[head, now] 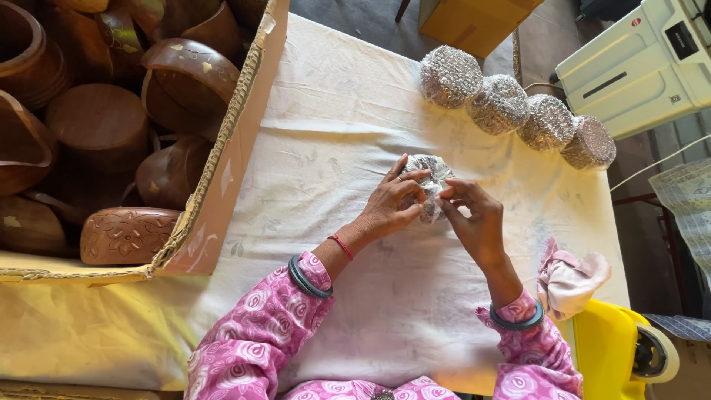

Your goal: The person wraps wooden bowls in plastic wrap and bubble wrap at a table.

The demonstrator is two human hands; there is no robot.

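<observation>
A small bundle wrapped in clear bubble wrap [433,174] lies on the white cloth [341,133] covering the table, near its middle. My left hand [392,201] grips its left side with fingers curled over the wrap. From the right, my right hand [474,218] pinches the wrap at the bundle's lower edge. What is inside the wrap is hidden. Both arms wear pink flowered sleeves and dark bangles.
Several bubble-wrapped round bundles [518,111] sit in a row at the table's far right. An open cardboard box [222,163] of carved brown wooden pieces [126,233] stands at the left. A pink cloth [570,278] and yellow tape dispenser [622,348] lie at the right edge.
</observation>
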